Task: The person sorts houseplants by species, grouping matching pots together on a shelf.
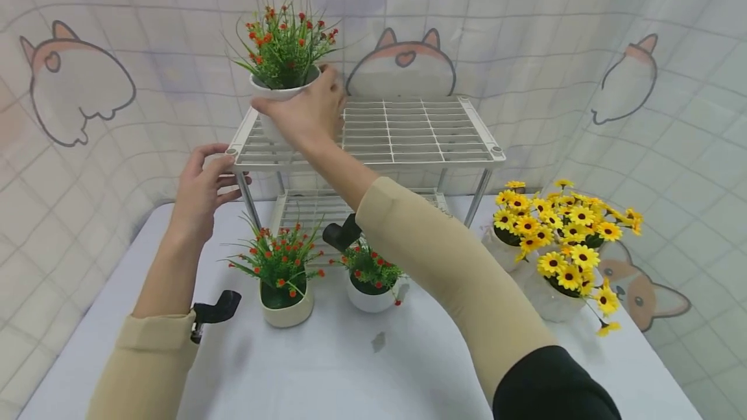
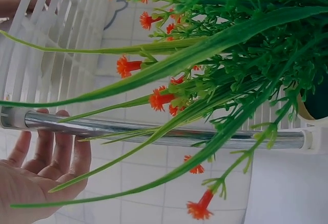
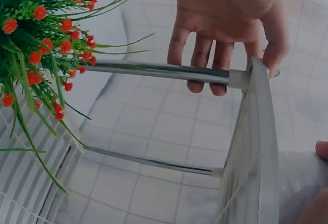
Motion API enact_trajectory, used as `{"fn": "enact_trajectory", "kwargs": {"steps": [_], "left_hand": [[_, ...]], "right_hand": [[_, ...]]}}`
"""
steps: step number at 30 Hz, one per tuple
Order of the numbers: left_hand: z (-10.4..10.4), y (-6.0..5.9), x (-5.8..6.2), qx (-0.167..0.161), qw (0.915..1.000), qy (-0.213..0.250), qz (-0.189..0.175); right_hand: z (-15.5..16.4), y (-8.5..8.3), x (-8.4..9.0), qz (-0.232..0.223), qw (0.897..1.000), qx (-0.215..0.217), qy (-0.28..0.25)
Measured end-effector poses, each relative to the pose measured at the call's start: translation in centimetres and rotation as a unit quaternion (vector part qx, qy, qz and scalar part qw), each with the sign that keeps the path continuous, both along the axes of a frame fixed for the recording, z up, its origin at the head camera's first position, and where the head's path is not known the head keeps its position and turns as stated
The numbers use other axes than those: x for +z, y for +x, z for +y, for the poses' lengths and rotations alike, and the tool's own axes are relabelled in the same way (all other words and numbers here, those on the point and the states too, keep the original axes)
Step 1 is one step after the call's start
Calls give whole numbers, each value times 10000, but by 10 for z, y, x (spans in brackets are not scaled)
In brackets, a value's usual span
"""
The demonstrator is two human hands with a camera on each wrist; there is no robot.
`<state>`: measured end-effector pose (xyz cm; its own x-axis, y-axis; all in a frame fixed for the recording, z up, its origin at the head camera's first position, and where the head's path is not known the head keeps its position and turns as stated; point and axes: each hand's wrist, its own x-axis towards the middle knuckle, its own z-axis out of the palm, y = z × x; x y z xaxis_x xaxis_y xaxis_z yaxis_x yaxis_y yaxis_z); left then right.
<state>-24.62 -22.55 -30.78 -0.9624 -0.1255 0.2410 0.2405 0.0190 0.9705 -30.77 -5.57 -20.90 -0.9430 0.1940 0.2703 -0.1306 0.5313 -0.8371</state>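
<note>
On the near part of the white table point(image 1: 280, 368), a cream pot of red-orange flowers point(image 1: 288, 312) stood in front of the white wire rack point(image 1: 397, 165), toward its left, with a white pot of red flowers point(image 1: 371, 301) just beside it; potted yellow flowers point(image 1: 560, 232) stood off to the right.

The left hand point(image 1: 201, 186) gripped the rack's front left corner, its fingers slightly apart and reaching round the metal post point(image 3: 154, 70). That looked a sound brace, since so light a frame could well shift under a push.

Farther in, the right hand point(image 1: 309, 105) pinched the grassy potted plant point(image 1: 284, 63) between thumb and curled fingers, roughly upright over the left end of the rack's top (whether its base touched the wires could not be told). Good handling seemed to call for keeping it level, resting the base flat across several wires, and loosening the fingers only once it sat firm.

Behind hung a printed curtain point(image 1: 525, 37).
</note>
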Motion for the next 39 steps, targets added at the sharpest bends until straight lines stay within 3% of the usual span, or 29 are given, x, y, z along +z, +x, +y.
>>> {"fn": "enact_trajectory", "kwargs": {"steps": [8,18,28,39], "left_hand": [[3,0,-1,276,9979,-584,33],[-1,1,0,254,9983,-528,-39],[3,-1,-1,284,9974,-664,-12],[4,1,1,294,9972,-683,-53]], "right_hand": [[-2,-9,2,-160,9971,289,680],[19,-2,-2,103,9893,1206,819],[54,25,-9,535,9757,2084,416],[103,77,-21,824,9558,2783,462]]}}
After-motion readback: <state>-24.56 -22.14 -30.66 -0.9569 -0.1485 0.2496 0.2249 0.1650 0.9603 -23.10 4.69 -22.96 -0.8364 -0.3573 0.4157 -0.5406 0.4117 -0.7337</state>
